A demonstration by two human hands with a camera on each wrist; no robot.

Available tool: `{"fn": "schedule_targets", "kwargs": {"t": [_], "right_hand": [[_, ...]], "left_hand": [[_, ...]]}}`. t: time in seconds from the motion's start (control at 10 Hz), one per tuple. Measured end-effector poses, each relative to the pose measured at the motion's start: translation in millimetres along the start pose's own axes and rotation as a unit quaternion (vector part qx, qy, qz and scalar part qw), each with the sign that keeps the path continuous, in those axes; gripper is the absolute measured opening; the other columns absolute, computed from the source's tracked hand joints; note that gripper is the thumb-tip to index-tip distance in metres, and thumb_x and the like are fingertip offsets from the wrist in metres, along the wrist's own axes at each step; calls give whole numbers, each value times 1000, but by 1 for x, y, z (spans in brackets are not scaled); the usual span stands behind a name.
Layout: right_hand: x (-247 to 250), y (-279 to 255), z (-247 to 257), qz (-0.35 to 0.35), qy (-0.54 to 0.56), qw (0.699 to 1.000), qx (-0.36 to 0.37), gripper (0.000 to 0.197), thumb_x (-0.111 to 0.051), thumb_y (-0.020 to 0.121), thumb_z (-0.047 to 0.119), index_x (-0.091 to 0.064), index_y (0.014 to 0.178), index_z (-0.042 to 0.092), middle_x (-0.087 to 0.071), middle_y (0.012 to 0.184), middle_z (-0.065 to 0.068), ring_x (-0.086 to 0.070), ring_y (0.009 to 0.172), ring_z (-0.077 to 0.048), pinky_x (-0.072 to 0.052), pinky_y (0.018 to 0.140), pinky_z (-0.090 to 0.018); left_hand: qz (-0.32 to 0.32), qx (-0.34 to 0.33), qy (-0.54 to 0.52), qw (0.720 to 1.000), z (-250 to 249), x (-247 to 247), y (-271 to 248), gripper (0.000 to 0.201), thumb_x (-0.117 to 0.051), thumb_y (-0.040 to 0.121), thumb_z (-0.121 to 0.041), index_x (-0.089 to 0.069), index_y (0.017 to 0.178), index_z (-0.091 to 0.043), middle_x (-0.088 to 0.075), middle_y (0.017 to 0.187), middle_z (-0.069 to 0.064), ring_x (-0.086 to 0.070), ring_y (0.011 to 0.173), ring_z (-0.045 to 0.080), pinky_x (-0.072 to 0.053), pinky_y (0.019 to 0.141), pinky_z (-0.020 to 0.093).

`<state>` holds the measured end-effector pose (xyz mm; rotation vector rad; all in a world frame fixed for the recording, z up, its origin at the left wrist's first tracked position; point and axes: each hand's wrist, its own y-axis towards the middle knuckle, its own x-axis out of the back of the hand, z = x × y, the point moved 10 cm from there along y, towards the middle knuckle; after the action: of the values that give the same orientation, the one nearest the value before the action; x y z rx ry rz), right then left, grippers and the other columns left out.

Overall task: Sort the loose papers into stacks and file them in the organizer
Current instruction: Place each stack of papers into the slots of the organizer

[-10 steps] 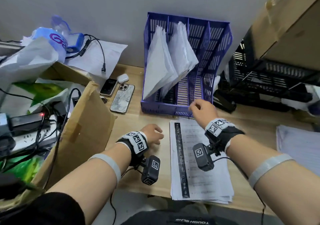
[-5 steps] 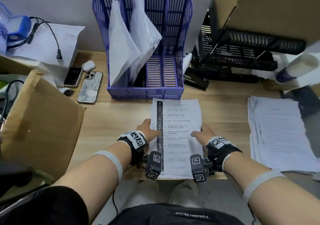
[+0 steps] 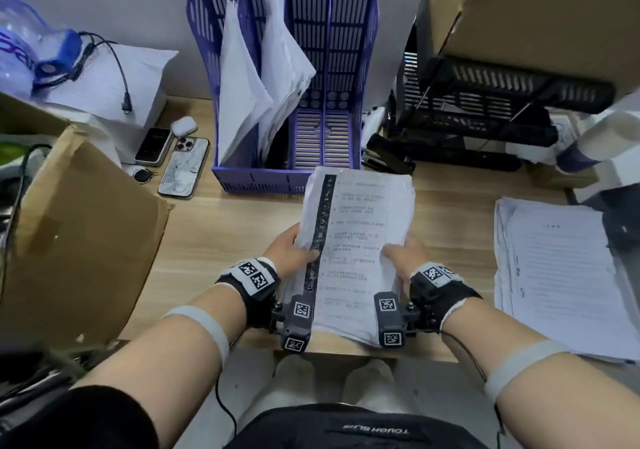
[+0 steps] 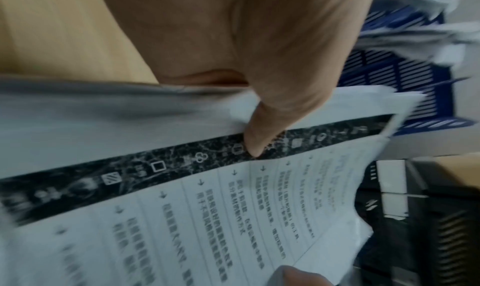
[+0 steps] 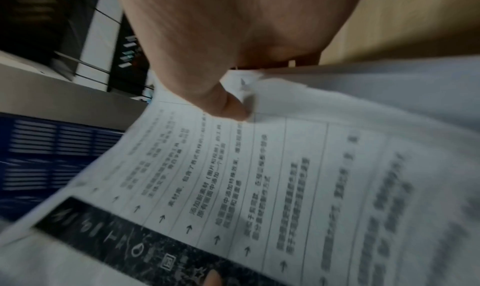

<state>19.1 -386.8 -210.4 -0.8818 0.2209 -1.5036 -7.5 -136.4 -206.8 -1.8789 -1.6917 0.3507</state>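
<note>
A stack of printed papers [image 3: 356, 241] with a black strip down its left side is lifted off the desk, its far end raised toward the organizer. My left hand [image 3: 291, 251] grips its left edge, thumb on the black strip [image 4: 254, 144]. My right hand [image 3: 403, 258] grips its right edge, thumb on top [image 5: 228, 109]. The purple organizer [image 3: 287, 178] stands at the back of the desk. Its two left slots hold leaning white sheets [image 3: 242, 85]; the two right slots show bare floor. A second paper stack [image 3: 554, 275] lies flat at the right.
A cardboard box flap [image 3: 79, 234] stands at the left. Two phones [image 3: 183, 171], an earbud case and a small round object lie beside the organizer. A black wire rack [image 3: 485, 109] and a stapler [image 3: 384, 158] sit at the right, under a cardboard box.
Both hands have come to the sides of the printed stack, taken hold of it and lifted it off the desk. The head view has shifted right and downward.
</note>
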Motion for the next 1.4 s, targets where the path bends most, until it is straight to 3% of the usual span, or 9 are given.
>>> {"fn": "schedule_targets", "kwargs": {"t": [0.3, 0.4, 0.5, 0.6, 0.7, 0.8, 0.9, 1.2, 1.4], "right_hand": [[40, -42, 116, -108, 70, 971, 203, 30, -60, 79, 1, -66, 107, 6, -67, 99, -8, -58, 94, -20, -37, 71, -24], [36, -36, 98, -139, -79, 975, 155, 51, -63, 70, 26, -55, 117, 5, -56, 116, -13, -53, 109, -30, -43, 86, -33], [32, -36, 78, -158, -112, 978, 81, 68, -75, 70, 29, -42, 124, 5, -47, 128, -19, -50, 117, -35, -43, 101, -40], [-31, -41, 80, 25, -100, 989, 108, 113, -84, 51, 41, -18, 140, 19, -55, 131, -13, -58, 103, -24, -50, 92, -40], [-69, -59, 106, 28, -199, 965, 171, 122, -84, 57, 42, -9, 149, 18, -52, 128, 2, -52, 119, -23, -47, 99, -38], [-74, -70, 135, -52, -332, 916, 221, 55, -59, 90, 34, -46, 139, 11, -56, 134, -7, -52, 124, -25, -41, 94, -27], [-58, -68, 147, -117, -309, 916, 226, 41, -54, 93, 30, -57, 131, 12, -60, 130, -7, -56, 120, -25, -42, 86, -25], [-35, -65, 182, -46, -3, 974, 220, 17, -60, 82, 12, -54, 83, 28, -59, 63, 16, -60, 58, -2, -43, 52, -7], [-47, -74, 209, -5, -49, 978, 201, 32, -40, 81, 4, -63, 76, -16, -63, 51, -24, -66, 57, -46, -61, 62, -48]], "left_hand": [[-68, -267, -6, 961, -125, 17, -38, 38, -68, 88, -16, -58, 114, -43, -66, 115, -22, -60, 110, 2, -46, 103, 30], [-58, -191, 118, 973, -107, 10, -26, 28, -42, 83, -67, -53, 83, -41, -63, 98, -1, -58, 90, 16, -50, 92, 41], [-44, -154, 221, 962, -112, 11, -26, 44, -32, 99, -53, -63, 104, -21, -68, 103, 16, -63, 94, 33, -43, 76, 32], [-53, -175, 226, 957, -137, 13, -38, 32, -39, 104, -33, -62, 121, -20, -68, 120, 12, -61, 111, 32, -37, 80, 25], [-24, -190, 265, 945, -151, 2, -43, 40, -41, 99, -22, -52, 133, -38, -66, 127, 7, -61, 115, 32, -47, 91, 32], [-1, -243, 394, 886, -176, -9, -56, 71, -35, 88, -19, -16, 143, -60, -67, 121, 11, -63, 102, 38, -52, 87, 45], [-19, -301, 457, 837, -194, -7, -62, 80, -36, 88, -13, -5, 150, -51, -68, 102, 14, -61, 85, 37, -51, 80, 43], [120, -314, 172, 926, -191, 21, -28, 79, -61, 85, -59, -25, 152, -41, -28, 158, -15, -28, 141, -2, -22, 115, 22], [-21, -194, 161, 967, -172, 84, 32, 46, -37, 105, -30, -36, 150, -17, -42, 152, 4, -39, 139, 20, -29, 106, 13]]}}
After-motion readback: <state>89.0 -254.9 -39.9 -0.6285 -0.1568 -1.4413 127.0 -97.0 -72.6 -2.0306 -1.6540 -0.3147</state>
